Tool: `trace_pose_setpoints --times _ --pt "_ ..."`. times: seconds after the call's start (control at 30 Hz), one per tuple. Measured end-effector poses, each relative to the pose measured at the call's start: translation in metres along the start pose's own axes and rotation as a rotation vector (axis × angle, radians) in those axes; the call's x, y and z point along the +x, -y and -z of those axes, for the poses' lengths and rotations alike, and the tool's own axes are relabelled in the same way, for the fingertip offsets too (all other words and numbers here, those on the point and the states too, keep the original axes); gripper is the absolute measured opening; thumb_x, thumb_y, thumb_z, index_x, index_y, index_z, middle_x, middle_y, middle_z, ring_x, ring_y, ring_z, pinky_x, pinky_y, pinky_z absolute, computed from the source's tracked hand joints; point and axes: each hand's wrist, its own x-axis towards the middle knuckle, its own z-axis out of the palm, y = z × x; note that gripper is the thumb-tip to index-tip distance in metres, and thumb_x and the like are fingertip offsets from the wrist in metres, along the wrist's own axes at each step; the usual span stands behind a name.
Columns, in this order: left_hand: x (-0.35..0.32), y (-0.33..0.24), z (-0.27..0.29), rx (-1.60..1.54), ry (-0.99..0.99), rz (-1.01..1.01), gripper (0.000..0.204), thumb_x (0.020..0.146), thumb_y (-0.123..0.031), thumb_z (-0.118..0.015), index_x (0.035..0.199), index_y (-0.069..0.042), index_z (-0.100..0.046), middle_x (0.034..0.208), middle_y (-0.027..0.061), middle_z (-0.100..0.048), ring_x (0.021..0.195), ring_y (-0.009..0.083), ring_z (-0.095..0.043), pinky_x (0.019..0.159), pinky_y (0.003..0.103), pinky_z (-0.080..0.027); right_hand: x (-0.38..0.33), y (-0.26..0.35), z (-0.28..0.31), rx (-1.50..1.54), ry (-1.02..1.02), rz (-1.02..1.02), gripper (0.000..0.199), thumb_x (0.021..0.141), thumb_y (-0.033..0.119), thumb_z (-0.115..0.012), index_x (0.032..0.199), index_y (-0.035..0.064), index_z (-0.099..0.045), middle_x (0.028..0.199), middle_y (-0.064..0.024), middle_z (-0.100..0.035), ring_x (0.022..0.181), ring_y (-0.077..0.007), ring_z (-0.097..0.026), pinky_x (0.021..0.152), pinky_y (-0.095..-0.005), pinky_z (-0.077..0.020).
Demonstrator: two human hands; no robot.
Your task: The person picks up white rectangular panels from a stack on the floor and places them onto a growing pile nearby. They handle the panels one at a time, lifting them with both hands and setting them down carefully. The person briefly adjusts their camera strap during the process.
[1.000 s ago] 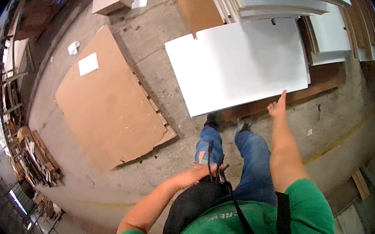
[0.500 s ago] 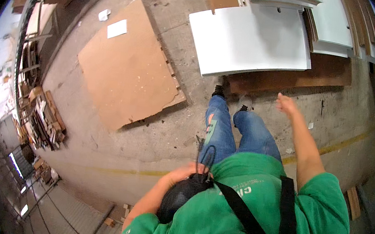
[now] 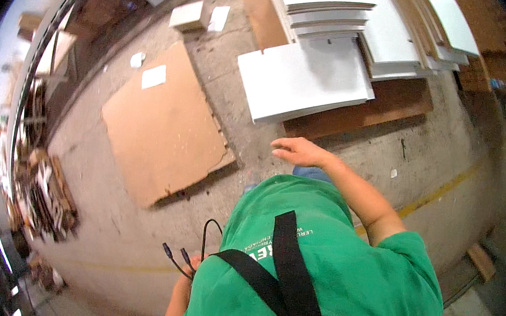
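The person in the green shirt [image 3: 315,271] stands on the concrete floor [image 3: 132,231] with the right hand [image 3: 297,152] stretched out in front, fingers loose and spread, gripping nothing; it hangs in the air above the floor, short of the white panel [image 3: 302,79] that lies on top of a brown board [image 3: 365,108]. So that panel looks untouched for now: it lies flat, one corner jutting toward the big sheet of brown cardboard [image 3: 163,123], and no hand is on it. The left hand [image 3: 190,266] is down at the person's side, mostly hidden by the shirt, and it seems to be closed around thin black cables [image 3: 182,259] whose plug ends stick out to the left; I cannot tell how firm that grip is. A black strap [image 3: 282,255] runs across the chest. Judging from how things lie, any lifting or shifting of the panel has yet to start, and the reach is only partway there. Behind the panel a stack of white boards [image 3: 326,4] is piled up, several deep, with more white sheets leaning to the right of it. As for containers, I see none that holds anything: a small pale box [image 3: 188,14] sits well off near the far wall, closed as far as I can make out, and a heap of wood scraps [image 3: 42,196] lies loose on the floor at the left.
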Motion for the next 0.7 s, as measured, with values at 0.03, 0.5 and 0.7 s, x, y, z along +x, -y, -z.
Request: trace_pose_setpoints --times 0.03,0.5,0.7 --pt "-0.005 -0.002 0.013 0.025 0.001 -0.014 0.028 0.077 -0.020 -0.064 0.096 0.000 -0.058 0.098 0.0073 -0.063 0.091 0.0184 -0.058 0.083 0.032 -0.045 -0.001 0.013 -0.008 0.029 -0.009 0.007 0.044 0.089 0.037 -0.051 0.119 0.0048 -0.053 0.119 -0.0141 -0.056 0.109 -0.0259 -0.053 0.090 -0.0355 -0.0424" --pt "-0.112 -0.204 -0.053 0.779 0.987 -0.974 0.021 0.072 -0.012 -0.071 0.089 0.000 -0.066 0.093 0.0164 -0.060 0.090 0.0289 -0.059 0.079 0.038 -0.045 -0.028 0.154 -0.110 0.127 -0.155 0.413 0.037 0.083 0.031 -0.061 0.110 0.0047 -0.059 0.100 -0.0116 -0.064 0.093 -0.0201 -0.060 0.078 -0.0331 -0.0478" --pt "-0.095 -0.210 -0.089 1.033 1.115 -1.205 0.031 0.072 -0.024 -0.074 0.092 -0.001 -0.065 0.088 0.0128 -0.058 0.078 0.0274 -0.056 0.066 0.036 -0.042 -0.036 0.152 -0.103 0.082 -0.146 0.236 0.035 0.083 0.030 -0.061 0.107 0.0047 -0.061 0.099 -0.0111 -0.064 0.091 -0.0177 -0.060 0.079 -0.0321 -0.0472"
